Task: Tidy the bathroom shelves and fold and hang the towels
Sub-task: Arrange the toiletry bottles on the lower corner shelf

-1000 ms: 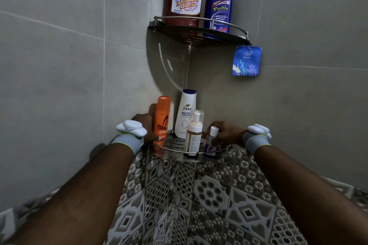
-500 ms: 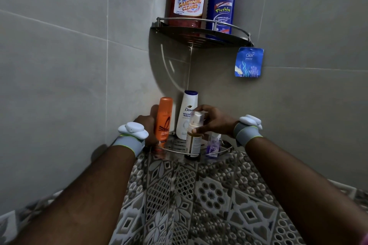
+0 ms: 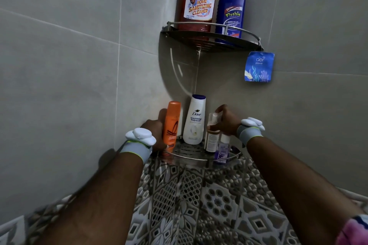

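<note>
The lower shelf (image 3: 187,149), a metal corner shelf with a thin front rail, is a little below the centre of the frame, in the corner where two walls meet. Four bottles stand upright on it. At its left end is the orange bottle (image 3: 172,123). The left hand (image 3: 154,132) grips it low on the body, with the fingers curled around it; one finger shows behind the bottle, against the wall. Just beside it, at the back of the corner, stands the white Dove bodywash bottle (image 3: 195,121) with a dark blue cap. To the right is the pump bottle (image 3: 211,139). The right hand (image 3: 227,120) is closed over its pump head from above, with the fingers bent around it. The small purple bottle (image 3: 223,149) stands just beside the pump bottle, at the front right of the shelf. Each wrist has a grey band with a white device.

Above, near the top centre of the frame, the upper shelf (image 3: 211,44) carries a red sanitizing cleaner bottle (image 3: 199,0) and a blue Flushin bottle (image 3: 231,10), side by side. A blue air freshener sachet (image 3: 258,66) hangs below its right end.

The walls (image 3: 69,65) are of large plain grey tiles. The floor (image 3: 199,205), in the lower centre of the frame, has grey and white patterned tiles.
</note>
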Motion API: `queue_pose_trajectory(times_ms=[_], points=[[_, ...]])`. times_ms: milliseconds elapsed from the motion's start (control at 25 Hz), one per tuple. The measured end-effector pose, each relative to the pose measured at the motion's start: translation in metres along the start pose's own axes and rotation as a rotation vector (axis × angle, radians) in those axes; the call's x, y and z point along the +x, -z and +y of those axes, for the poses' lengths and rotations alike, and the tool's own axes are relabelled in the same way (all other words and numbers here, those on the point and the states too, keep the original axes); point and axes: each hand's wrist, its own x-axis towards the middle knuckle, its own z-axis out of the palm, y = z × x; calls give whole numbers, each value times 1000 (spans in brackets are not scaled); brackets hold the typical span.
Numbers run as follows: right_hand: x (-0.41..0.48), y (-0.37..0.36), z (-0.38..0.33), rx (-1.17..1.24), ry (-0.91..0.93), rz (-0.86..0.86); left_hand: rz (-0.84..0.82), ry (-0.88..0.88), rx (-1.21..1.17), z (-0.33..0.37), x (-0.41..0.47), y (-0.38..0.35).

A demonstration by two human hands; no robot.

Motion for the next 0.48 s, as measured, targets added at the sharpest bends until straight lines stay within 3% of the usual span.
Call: queue_pose_trajectory(times_ms=[200, 480], points=[[-1, -2, -7, 17, 52, -83, 14, -37, -35, 0, 0, -1], [-4, 0, -3, 49, 41, -43, 4, -26, -27, -2, 2, -2]])
